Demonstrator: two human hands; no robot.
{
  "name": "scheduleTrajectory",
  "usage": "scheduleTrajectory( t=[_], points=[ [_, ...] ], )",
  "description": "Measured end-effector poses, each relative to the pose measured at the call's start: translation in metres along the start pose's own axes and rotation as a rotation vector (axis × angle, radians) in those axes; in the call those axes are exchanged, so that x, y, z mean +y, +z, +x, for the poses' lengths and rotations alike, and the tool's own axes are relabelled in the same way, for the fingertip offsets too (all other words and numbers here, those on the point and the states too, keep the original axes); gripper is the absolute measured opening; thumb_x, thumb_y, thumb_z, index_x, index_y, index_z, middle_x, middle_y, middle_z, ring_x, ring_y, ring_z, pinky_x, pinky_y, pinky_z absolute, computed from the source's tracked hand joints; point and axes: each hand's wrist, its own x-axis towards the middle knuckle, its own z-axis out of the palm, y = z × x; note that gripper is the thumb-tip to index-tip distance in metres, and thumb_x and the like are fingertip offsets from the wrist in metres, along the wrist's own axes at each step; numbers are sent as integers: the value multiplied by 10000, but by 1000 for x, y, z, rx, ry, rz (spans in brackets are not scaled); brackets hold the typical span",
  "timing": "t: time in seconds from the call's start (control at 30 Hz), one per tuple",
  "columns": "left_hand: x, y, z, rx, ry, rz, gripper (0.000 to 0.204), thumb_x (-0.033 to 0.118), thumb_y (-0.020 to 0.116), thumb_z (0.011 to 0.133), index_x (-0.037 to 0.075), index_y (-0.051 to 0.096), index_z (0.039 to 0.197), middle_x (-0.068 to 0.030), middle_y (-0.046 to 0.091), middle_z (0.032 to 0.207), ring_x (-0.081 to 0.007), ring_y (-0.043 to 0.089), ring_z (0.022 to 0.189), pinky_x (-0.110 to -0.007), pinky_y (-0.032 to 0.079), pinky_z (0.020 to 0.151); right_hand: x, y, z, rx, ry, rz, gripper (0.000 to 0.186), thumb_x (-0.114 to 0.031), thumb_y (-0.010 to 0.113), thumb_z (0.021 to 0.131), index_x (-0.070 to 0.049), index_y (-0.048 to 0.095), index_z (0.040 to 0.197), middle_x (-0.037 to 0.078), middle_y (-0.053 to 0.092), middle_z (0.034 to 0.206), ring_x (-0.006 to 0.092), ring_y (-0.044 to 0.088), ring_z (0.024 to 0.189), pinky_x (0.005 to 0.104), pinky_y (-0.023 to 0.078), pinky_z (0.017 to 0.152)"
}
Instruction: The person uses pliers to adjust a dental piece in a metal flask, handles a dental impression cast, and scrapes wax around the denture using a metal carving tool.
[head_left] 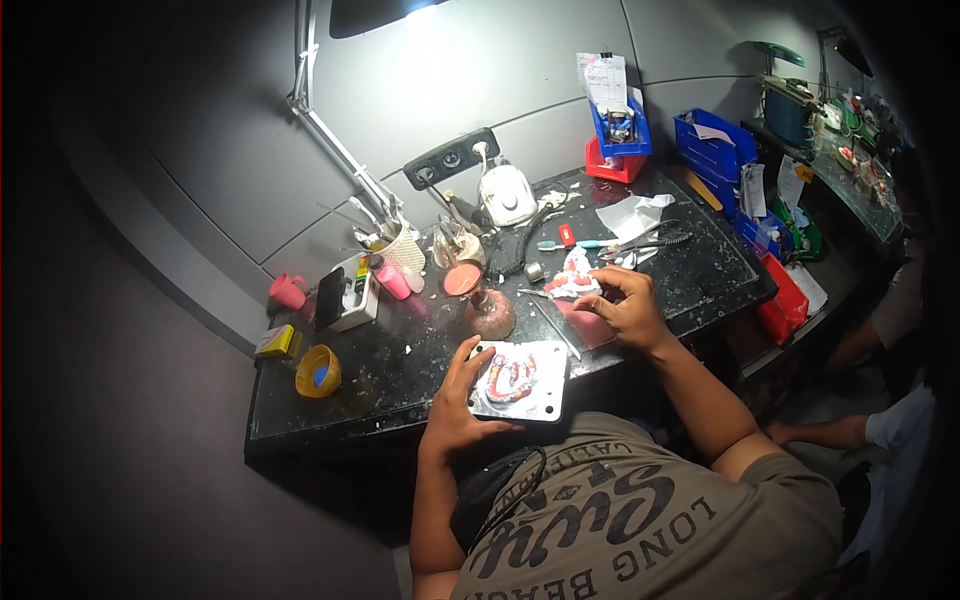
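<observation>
My left hand point(455, 400) grips the left edge of a white square plate point(545, 385) near the front edge of the dark worktable point(380, 375). On the plate lie red and white denture pieces point(512, 378). My right hand point(625, 305) rests further back on the table, its fingers pinching at a pink sheet point(585, 325) just below a white and red dental model point(573, 275). A thin metal tool point(555, 328) lies between plate and model.
A small burner with a round pink-brown base point(490, 315) stands left of the model. Behind are a cup of tools point(400, 250), a white device point(507, 195), pliers point(640, 240), a yellow bowl point(318, 372), blue bins point(712, 145). Another person sits at the right point(900, 420).
</observation>
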Motion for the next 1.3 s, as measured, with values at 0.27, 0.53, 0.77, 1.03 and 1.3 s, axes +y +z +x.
scheduleTrajectory(
  t=[0.27,0.53,0.77,1.03,1.3],
  points=[
    [3,0,0,-4,-19,-18,1121,297,1021,454,59,536,1436,-194,381,1595,-362,496,1410,-451,478,1122,12,-8,0,-154,540,696,382,10,735,921,53,623,1283,86,700,1114,162,715,944,289,624,741],
    [2,-1,-1,-5,-14,-3,1118,319,1016,463,68,535,1441,-198,383,1593,-368,496,1410,-457,473,1125,15,-16,2,-263,566,900,388,-229,684,1002,30,616,1282,79,707,1054,164,722,928,295,629,721],
    [0,0,0,-10,3,-12,1107,335,1013,479,73,536,1443,-204,378,1597,-376,483,1420,-461,468,1128,17,-19,2,-295,586,960,474,-231,664,1015,32,541,1389,109,713,1076,143,710,858,259,598,713],
    [-1,-2,0,-30,24,-91,1034,428,979,593,59,533,1450,-248,345,1604,-399,441,1445,-472,420,1156,19,-19,1,-362,554,944,378,-254,652,1022,0,598,1296,60,701,870,113,697,758,239,583,641],
    [7,-5,5,-29,-45,-250,936,408,926,691,12,531,1442,-231,318,1610,-344,441,1441,-456,379,1179,3,1,-7,-382,711,1067,441,-259,633,1030,-5,557,1382,57,708,877,114,703,738,234,577,594]
  ],
)
